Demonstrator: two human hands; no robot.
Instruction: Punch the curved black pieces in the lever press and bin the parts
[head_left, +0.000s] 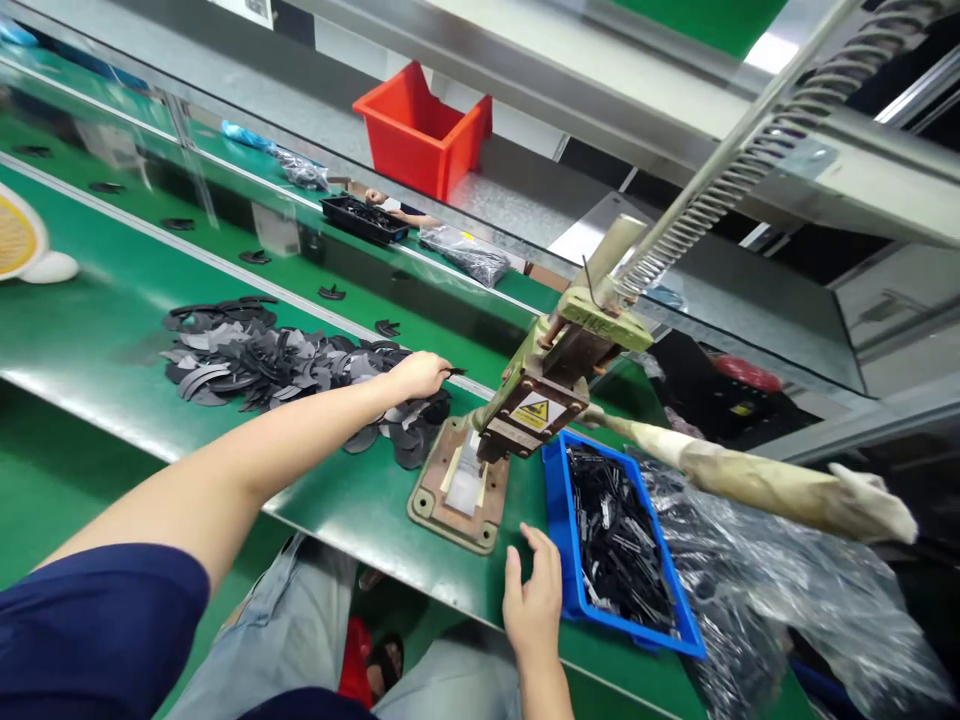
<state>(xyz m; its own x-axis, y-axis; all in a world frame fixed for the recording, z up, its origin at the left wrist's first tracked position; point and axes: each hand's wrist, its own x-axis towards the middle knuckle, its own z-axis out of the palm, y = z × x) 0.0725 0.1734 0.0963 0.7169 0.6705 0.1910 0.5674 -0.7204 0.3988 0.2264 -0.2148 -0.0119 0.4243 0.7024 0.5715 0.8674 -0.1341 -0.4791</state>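
Observation:
My left hand (pixel 420 374) reaches out over a heap of flat black and grey curved parts (pixel 277 365) on the green bench and pinches one small black part at its fingertips. My right hand (pixel 534 596) lies at the bench's near edge with fingers apart, holding nothing, between the base of a green hand press (pixel 540 385) and a blue tray (pixel 559 480). The blue tray holds several thin black pieces (pixel 619 540). The press's long wrapped lever (pixel 757 480) sticks out to the right.
A coil spring (pixel 720 190) rises from the press to the upper right. Crumpled clear plastic (pixel 780 590) lies right of the blue tray. Beyond a conveyor with single black parts, a red bin (pixel 420 130) and a black tray (pixel 364 218) stand, with another person's hand (pixel 375 197) there.

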